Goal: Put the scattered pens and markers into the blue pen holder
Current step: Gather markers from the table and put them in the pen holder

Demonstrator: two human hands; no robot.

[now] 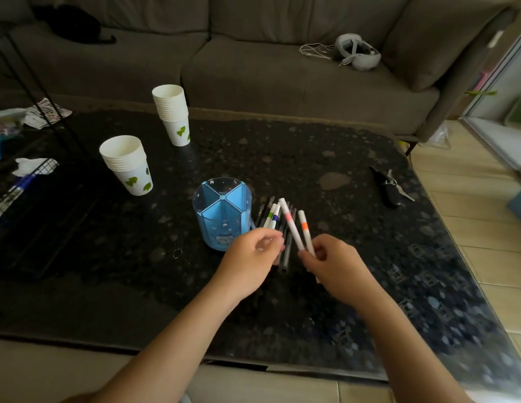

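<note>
The blue pen holder (223,212), round with divided compartments, stands upright near the middle of the dark table, and no pen shows inside it. Just right of it lies a bunch of pens and markers (271,216), some white with green or blue bands, some dark. My right hand (337,261) grips two white markers, one with a pink band (290,221) and one with an orange band (305,228), tips pointing up and away. My left hand (253,254) rests over the near ends of the pile, fingers curled on them; what it grips is hidden.
Two stacks of white paper cups (128,164) (172,113) stand left and behind the holder. Keys with a black fob (388,186) lie to the right. A wire rack (24,181) with clutter is at far left. A sofa with a headset (356,52) lies behind the glass table (311,158).
</note>
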